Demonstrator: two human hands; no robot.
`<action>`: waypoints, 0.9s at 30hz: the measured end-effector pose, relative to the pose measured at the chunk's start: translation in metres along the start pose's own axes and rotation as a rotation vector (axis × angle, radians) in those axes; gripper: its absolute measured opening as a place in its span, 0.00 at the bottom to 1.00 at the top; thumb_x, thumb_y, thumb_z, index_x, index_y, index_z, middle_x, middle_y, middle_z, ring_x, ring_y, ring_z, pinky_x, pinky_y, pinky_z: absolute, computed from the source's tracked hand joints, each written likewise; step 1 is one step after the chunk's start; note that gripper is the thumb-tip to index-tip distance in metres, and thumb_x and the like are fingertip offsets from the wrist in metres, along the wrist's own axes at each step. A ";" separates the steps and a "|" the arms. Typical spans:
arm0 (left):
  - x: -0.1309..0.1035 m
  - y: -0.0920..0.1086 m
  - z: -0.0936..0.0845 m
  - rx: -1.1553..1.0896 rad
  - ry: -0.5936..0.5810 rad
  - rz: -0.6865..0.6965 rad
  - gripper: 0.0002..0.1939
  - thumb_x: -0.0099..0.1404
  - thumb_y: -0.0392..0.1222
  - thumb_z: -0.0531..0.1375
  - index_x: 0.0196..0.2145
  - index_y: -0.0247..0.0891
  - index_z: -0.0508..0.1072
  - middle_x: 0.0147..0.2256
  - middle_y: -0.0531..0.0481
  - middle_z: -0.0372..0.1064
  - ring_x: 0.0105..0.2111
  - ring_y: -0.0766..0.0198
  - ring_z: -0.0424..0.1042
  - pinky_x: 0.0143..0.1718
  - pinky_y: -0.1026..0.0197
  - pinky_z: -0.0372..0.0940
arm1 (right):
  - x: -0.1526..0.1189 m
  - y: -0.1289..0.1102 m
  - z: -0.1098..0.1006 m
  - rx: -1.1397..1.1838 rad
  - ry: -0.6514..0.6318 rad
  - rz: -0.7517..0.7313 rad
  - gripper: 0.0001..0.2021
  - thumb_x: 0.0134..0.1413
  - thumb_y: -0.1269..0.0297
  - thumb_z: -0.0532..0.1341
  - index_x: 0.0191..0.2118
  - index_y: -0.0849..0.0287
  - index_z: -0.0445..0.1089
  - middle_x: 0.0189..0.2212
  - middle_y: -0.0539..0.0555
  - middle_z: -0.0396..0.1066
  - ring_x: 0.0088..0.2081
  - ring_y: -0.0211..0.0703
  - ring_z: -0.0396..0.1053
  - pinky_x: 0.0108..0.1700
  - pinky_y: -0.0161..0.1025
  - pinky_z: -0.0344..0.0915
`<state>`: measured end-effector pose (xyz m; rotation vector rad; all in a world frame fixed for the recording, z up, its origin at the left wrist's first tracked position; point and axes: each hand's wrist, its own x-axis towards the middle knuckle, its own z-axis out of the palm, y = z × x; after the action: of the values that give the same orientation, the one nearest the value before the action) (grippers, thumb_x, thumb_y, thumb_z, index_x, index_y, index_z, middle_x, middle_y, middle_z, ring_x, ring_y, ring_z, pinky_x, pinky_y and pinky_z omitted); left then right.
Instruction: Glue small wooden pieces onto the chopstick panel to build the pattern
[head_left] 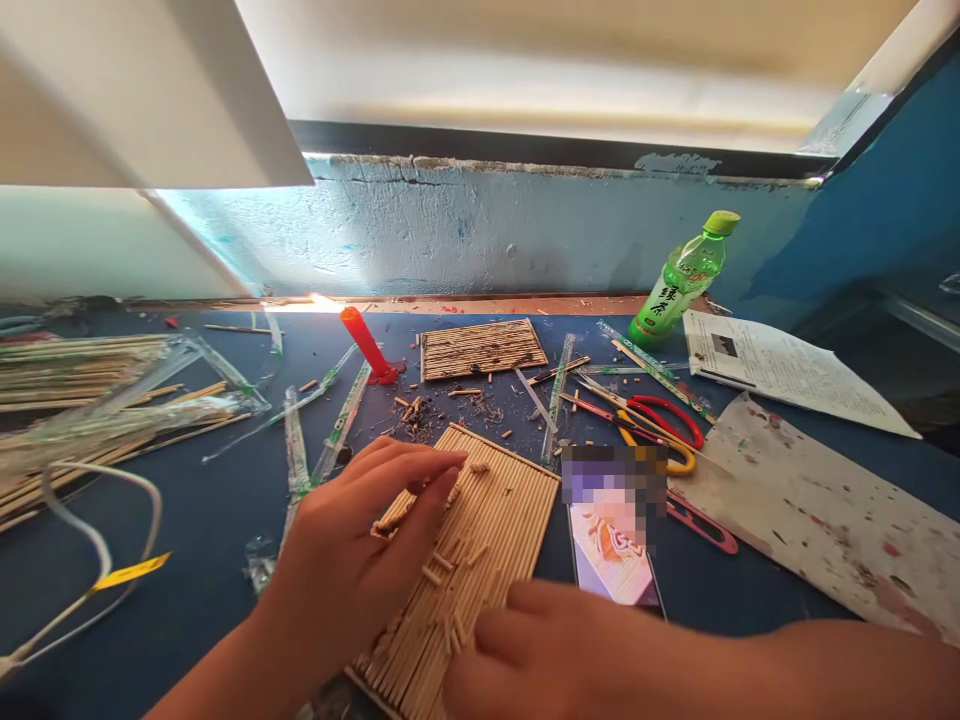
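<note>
A panel of thin wooden sticks laid side by side [517,500] lies tilted on the blue table in front of me. Over its left part is my left hand [360,530], thumb and forefinger pinched together; whatever is between the tips is too small to make out. Behind those fingers a small raised piece of sticks [394,512] partly shows. Several short stick pieces [454,630] lie loose on the panel. Close beside them rests my right hand [517,645], fingers curled inward and their tips hidden, so I cannot see what they hold.
A lit red candle [364,345] stands behind the panel, near a smaller stick panel [484,348]. To the right are a phone [611,550], scissors [660,420], a green bottle [679,280] and papers [795,375]. Bundled sticks [82,370] and a white cable [105,540] lie left.
</note>
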<state>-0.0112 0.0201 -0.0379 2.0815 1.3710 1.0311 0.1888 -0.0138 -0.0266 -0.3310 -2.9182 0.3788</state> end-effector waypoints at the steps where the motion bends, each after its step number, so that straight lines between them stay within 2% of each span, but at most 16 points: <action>1: 0.001 -0.001 0.000 0.007 0.009 -0.002 0.09 0.67 0.38 0.60 0.43 0.47 0.76 0.39 0.53 0.75 0.38 0.62 0.73 0.40 0.59 0.67 | -0.002 0.007 -0.014 0.009 -0.028 0.048 0.04 0.62 0.66 0.57 0.35 0.55 0.66 0.31 0.50 0.68 0.29 0.40 0.62 0.26 0.38 0.56; 2: 0.003 -0.003 0.001 0.013 0.020 -0.006 0.08 0.67 0.38 0.60 0.43 0.46 0.77 0.38 0.52 0.75 0.38 0.61 0.73 0.41 0.58 0.67 | -0.004 0.015 -0.029 0.055 -0.075 0.097 0.04 0.61 0.71 0.58 0.34 0.57 0.66 0.32 0.50 0.69 0.30 0.38 0.63 0.28 0.36 0.58; 3: 0.004 -0.005 0.001 0.016 0.026 -0.015 0.08 0.67 0.39 0.60 0.43 0.46 0.77 0.38 0.52 0.75 0.38 0.61 0.73 0.42 0.58 0.67 | -0.007 0.025 -0.042 0.111 -0.054 0.185 0.04 0.60 0.73 0.58 0.34 0.58 0.67 0.33 0.50 0.70 0.30 0.35 0.64 0.30 0.34 0.58; 6: 0.007 -0.011 0.002 0.021 0.013 -0.047 0.08 0.68 0.40 0.60 0.43 0.44 0.77 0.37 0.50 0.75 0.38 0.60 0.73 0.41 0.57 0.67 | -0.015 0.058 -0.062 0.271 0.127 0.394 0.02 0.60 0.71 0.60 0.38 0.58 0.69 0.32 0.47 0.71 0.32 0.32 0.66 0.35 0.31 0.61; 8: 0.008 -0.016 0.003 0.033 -0.006 -0.054 0.08 0.67 0.41 0.60 0.43 0.43 0.77 0.38 0.49 0.75 0.39 0.59 0.73 0.42 0.55 0.67 | -0.018 0.078 -0.060 0.317 0.206 0.480 0.02 0.59 0.69 0.60 0.38 0.58 0.70 0.30 0.47 0.71 0.30 0.33 0.66 0.34 0.32 0.61; 11: 0.009 -0.023 0.006 0.074 -0.036 -0.011 0.07 0.67 0.42 0.60 0.40 0.42 0.78 0.40 0.48 0.75 0.42 0.57 0.72 0.46 0.53 0.66 | -0.018 0.096 -0.047 0.376 0.244 0.537 0.04 0.60 0.66 0.59 0.38 0.59 0.70 0.28 0.48 0.69 0.28 0.33 0.64 0.32 0.33 0.59; 15: 0.010 -0.026 0.006 0.132 -0.096 0.078 0.06 0.66 0.41 0.61 0.38 0.43 0.79 0.42 0.47 0.74 0.44 0.56 0.71 0.49 0.50 0.65 | -0.016 0.101 -0.037 0.396 0.252 0.543 0.04 0.58 0.66 0.60 0.38 0.60 0.71 0.28 0.47 0.69 0.28 0.32 0.62 0.31 0.33 0.58; 22: 0.010 -0.012 0.006 0.257 -0.270 0.189 0.10 0.67 0.39 0.58 0.42 0.45 0.79 0.48 0.44 0.70 0.47 0.52 0.66 0.49 0.45 0.65 | -0.017 0.104 -0.034 0.389 0.256 0.560 0.05 0.59 0.66 0.60 0.39 0.59 0.72 0.30 0.48 0.70 0.28 0.32 0.63 0.31 0.32 0.60; 27: 0.009 -0.008 0.007 0.351 -0.348 0.201 0.10 0.67 0.38 0.56 0.36 0.43 0.79 0.52 0.42 0.67 0.50 0.49 0.63 0.51 0.41 0.65 | -0.017 0.107 -0.033 0.393 0.250 0.575 0.05 0.58 0.66 0.60 0.38 0.60 0.72 0.30 0.49 0.71 0.28 0.32 0.62 0.31 0.32 0.59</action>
<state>-0.0085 0.0321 -0.0444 2.5493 1.2499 0.4832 0.2326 0.0906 -0.0268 -1.0615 -2.3846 0.8971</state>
